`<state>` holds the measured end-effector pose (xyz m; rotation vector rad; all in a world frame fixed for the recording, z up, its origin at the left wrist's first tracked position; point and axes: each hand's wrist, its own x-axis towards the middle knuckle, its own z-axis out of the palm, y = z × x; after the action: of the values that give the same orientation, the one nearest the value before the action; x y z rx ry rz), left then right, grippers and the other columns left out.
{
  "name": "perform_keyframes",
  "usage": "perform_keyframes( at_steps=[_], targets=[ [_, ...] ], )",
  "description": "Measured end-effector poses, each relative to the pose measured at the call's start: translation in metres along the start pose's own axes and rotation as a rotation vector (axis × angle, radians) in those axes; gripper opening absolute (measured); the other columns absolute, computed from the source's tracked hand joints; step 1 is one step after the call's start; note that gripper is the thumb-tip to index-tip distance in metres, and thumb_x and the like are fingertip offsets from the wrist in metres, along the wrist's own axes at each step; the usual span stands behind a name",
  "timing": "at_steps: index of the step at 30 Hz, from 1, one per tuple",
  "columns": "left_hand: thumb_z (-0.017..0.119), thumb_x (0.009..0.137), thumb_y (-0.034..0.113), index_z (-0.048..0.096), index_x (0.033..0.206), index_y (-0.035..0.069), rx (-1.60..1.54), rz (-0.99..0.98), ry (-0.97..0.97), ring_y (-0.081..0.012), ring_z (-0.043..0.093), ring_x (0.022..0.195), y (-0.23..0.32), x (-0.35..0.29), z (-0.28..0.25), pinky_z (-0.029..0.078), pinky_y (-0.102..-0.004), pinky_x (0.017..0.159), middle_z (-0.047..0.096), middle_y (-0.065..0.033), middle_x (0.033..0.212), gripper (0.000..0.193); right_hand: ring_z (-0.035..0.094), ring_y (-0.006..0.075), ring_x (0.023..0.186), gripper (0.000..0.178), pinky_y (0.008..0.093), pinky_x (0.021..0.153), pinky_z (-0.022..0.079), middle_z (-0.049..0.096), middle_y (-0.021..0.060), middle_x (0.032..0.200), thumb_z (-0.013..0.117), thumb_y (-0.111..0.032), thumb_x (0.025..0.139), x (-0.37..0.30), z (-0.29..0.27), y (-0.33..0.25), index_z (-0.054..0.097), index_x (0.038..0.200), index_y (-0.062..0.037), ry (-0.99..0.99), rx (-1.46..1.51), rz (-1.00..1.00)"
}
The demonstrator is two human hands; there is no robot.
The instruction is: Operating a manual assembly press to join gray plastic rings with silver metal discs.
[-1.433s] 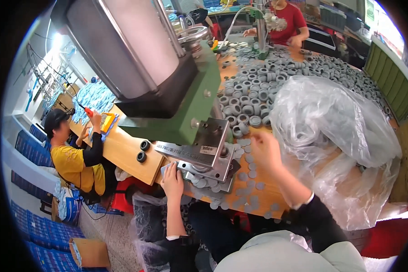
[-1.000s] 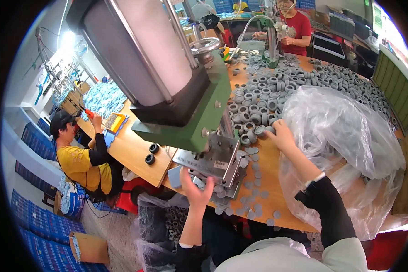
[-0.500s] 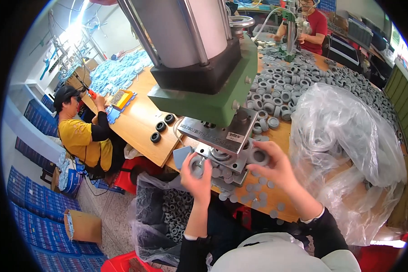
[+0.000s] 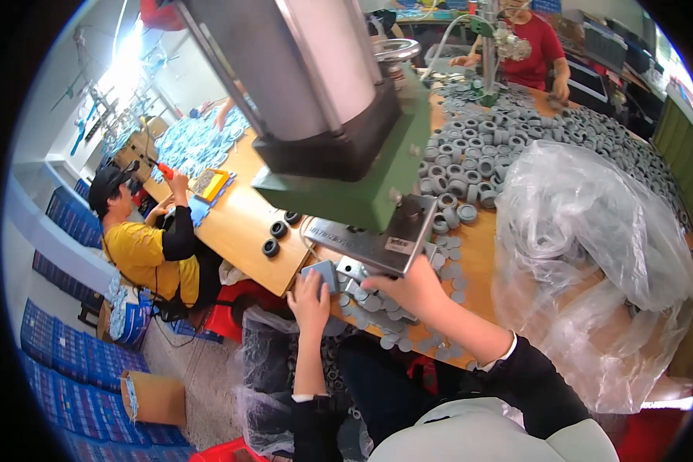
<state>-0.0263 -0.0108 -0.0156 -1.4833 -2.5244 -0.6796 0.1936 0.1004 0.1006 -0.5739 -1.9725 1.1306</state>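
My left hand (image 4: 310,302) rests its spread fingers against a small blue-grey block (image 4: 323,275) at the table's front edge, with nothing in its grasp. My right hand (image 4: 413,291) reaches beneath the steel plate (image 4: 379,237) of a press. Its thumb stretches left over the lower metal die (image 4: 353,269), while its other fingers are hidden behind the plate, so any part they hold is out of sight. Above the plate are the press's green head (image 4: 339,189) and a thick grey cylinder (image 4: 292,69). Flat grey discs (image 4: 393,314) lie scattered around the die.
Many grey rings (image 4: 477,154) are heaped behind the press. Clear plastic sheeting (image 4: 585,254) covers the right side. Several black rings (image 4: 273,239) lie left. A plastic-lined bin (image 4: 266,385) stands below. One co-worker in yellow (image 4: 138,250) sits left; another in red (image 4: 531,50) works far off.
The grey rings that both hands held are no longer visible in them. My left hand has moved left and down to the block; my right hand has gone left, under the plate.
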Motion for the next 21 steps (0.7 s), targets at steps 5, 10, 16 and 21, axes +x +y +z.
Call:
perform_keyframes(
  at_steps=[5,10,16,21],
  targets=[
    [0.055,0.085,0.024,0.060,0.114,0.009,0.012,-0.009,0.104,-0.0265,0.048,0.120,-0.022,0.001,0.009,0.031,-0.0454,0.098,0.057,-0.0083,0.123,0.033,0.060,0.0301,0.091,0.038,0.0362,0.082,0.047,0.062,0.0152,0.093,0.071,-0.018,0.073,-0.040,-0.045,0.010,0.058,0.104,-0.0005,0.180,0.044,0.156],
    [0.050,0.089,0.017,0.058,0.115,0.002,-0.169,-0.012,0.114,-0.0315,0.050,0.117,0.010,0.006,-0.007,0.036,-0.0435,0.096,0.056,-0.0158,0.121,0.032,0.056,0.0312,0.097,0.032,0.0419,0.083,0.046,0.055,0.0154,0.105,0.068,-0.010,0.073,0.009,-0.107,0.161,0.057,0.103,-0.0056,0.203,-0.605,0.243],
    [0.055,0.081,0.009,0.050,0.122,-0.003,-0.554,0.276,0.391,-0.0368,0.045,0.119,0.077,-0.016,-0.034,0.032,-0.0436,0.102,0.053,-0.0192,0.122,0.043,0.048,0.0383,0.107,0.052,0.0460,0.084,0.045,0.044,0.0167,0.118,0.071,-0.010,0.067,0.040,-0.103,0.208,0.049,0.113,-0.0189,0.044,-0.816,0.289],
    [0.071,0.070,0.012,0.056,0.110,-0.002,-0.759,0.253,0.292,-0.0353,0.052,0.107,0.140,0.006,-0.054,0.040,-0.0410,0.090,0.058,-0.0181,0.112,0.046,0.057,0.0339,0.095,0.050,0.0429,0.081,0.047,0.054,0.0159,0.109,0.073,-0.013,0.068,0.033,-0.118,0.166,0.049,0.111,-0.0075,0.007,-0.860,0.374]
  ],
)
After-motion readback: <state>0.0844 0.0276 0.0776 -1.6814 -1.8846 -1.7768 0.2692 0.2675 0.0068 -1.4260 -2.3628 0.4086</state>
